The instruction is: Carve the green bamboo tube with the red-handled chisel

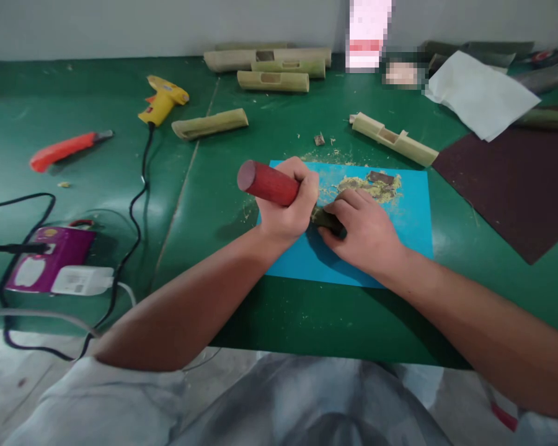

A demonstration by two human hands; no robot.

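My left hand (pixel 289 210) is closed around the thick red handle (pixel 270 183) of a tool; its working end is hidden behind the fist. Just to the right, my right hand (pixel 365 226) grips a short dark green bamboo piece (pixel 324 218), fingers curled over it and partly covering it. Both hands are above a blue sheet (pixel 288 266), close together. Yellowish shavings (pixel 351 184) are heaped on the sheet beyond my right hand, with a small brown scrap (pixel 382 178) among them.
A yellow glue gun (pixel 162 104), an orange-handled tool (pixel 67 152) and a purple power strip (pixel 77 244) with cords lie left. Cut bamboo tubes (pixel 273 82) stand at the back; another notched bamboo piece (pixel 393 139) lies right, near a dark brown sheet (pixel 511 186) and white paper (pixel 481 93).
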